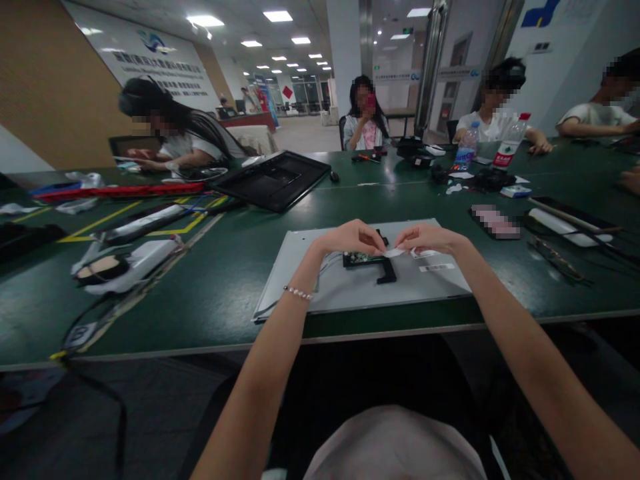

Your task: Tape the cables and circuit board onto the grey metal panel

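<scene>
A flat grey display panel (340, 293) lies in front of me near the table edge. On it sits a black plastic bracket (387, 272) with a green circuit board (356, 257) beside its upper arm. Above the bracket, my left hand (353, 238) and my right hand (427, 238) are pinched close together. Between their fingertips is a small thin white strip (394, 253), like tape or paper, held at both ends. A barcode label (436, 267) shows on the panel below my right hand. Thin wires run from the board toward the panel's left side, partly behind my left wrist.
Beyond the panel lies a black monitor housing (280, 179) with a mouse (334, 177). On the right are a phone (495, 221), two bottles (511, 141) and a white bar (567, 228). Cabled white parts (135, 263) lie left. Several people sit around the green table (210, 293).
</scene>
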A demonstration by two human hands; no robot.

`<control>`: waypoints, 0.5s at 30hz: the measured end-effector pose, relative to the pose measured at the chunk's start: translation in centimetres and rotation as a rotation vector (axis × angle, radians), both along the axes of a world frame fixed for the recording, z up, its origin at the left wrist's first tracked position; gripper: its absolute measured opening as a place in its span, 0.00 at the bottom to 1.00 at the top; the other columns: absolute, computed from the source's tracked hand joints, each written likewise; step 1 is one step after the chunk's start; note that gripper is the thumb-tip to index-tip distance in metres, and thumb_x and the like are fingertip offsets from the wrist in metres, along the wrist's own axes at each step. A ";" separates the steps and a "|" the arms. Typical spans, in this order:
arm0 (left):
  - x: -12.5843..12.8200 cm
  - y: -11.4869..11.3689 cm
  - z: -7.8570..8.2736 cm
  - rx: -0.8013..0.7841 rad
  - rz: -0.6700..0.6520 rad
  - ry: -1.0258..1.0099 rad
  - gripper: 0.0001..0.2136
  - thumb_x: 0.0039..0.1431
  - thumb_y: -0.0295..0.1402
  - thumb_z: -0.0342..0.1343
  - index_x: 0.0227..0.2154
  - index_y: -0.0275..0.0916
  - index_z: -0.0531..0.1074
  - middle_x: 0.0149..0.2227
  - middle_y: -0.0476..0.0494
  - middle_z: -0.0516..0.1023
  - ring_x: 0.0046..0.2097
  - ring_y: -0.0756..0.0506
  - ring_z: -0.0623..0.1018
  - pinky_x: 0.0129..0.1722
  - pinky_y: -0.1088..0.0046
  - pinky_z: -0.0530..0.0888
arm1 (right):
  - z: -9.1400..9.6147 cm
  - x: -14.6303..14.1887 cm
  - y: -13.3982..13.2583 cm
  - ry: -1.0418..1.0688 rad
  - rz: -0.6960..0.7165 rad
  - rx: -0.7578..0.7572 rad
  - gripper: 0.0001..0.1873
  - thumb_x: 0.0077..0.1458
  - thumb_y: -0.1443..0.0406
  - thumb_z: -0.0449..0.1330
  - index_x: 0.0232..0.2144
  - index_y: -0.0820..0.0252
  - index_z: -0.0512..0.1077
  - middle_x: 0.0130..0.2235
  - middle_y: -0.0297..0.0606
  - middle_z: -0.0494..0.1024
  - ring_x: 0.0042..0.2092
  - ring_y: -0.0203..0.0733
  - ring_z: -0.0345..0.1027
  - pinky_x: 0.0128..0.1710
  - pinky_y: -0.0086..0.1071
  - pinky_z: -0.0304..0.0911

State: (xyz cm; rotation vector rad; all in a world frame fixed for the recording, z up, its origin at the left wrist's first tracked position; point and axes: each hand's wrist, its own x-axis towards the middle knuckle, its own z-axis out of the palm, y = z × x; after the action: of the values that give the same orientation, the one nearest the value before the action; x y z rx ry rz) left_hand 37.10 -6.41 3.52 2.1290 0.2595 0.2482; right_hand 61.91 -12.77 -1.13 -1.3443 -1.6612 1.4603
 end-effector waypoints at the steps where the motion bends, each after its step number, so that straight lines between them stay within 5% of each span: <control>1: -0.1 0.0 0.0 -0.010 -0.010 0.033 0.09 0.48 0.32 0.66 0.34 0.35 0.81 0.34 0.41 0.82 0.36 0.48 0.80 0.39 0.74 0.74 | 0.0 -0.1 0.0 -0.048 0.037 -0.009 0.14 0.44 0.59 0.69 0.34 0.58 0.78 0.31 0.33 0.75 0.30 0.31 0.65 0.27 0.25 0.57; 7: 0.4 -0.4 -0.3 0.015 0.027 0.023 0.10 0.52 0.33 0.63 0.36 0.34 0.81 0.34 0.41 0.81 0.33 0.51 0.78 0.35 0.76 0.72 | -0.1 -0.6 0.0 -0.169 0.036 -0.020 0.14 0.43 0.60 0.69 0.34 0.59 0.77 0.30 0.35 0.77 0.32 0.35 0.69 0.26 0.25 0.57; 15: 1.4 -1.2 -1.0 0.034 -0.086 0.179 0.12 0.53 0.27 0.58 0.40 0.38 0.79 0.25 0.49 0.79 0.19 0.55 0.72 0.23 0.81 0.67 | -0.4 -1.5 -0.2 -0.142 0.077 -0.051 0.11 0.46 0.62 0.69 0.33 0.59 0.75 0.33 0.38 0.80 0.35 0.37 0.74 0.32 0.26 0.68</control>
State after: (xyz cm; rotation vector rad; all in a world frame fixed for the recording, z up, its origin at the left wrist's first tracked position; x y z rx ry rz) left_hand 38.50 -7.60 2.54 2.1925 0.2687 0.0117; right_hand 60.38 -12.94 -1.57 -1.4557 -1.7941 1.4905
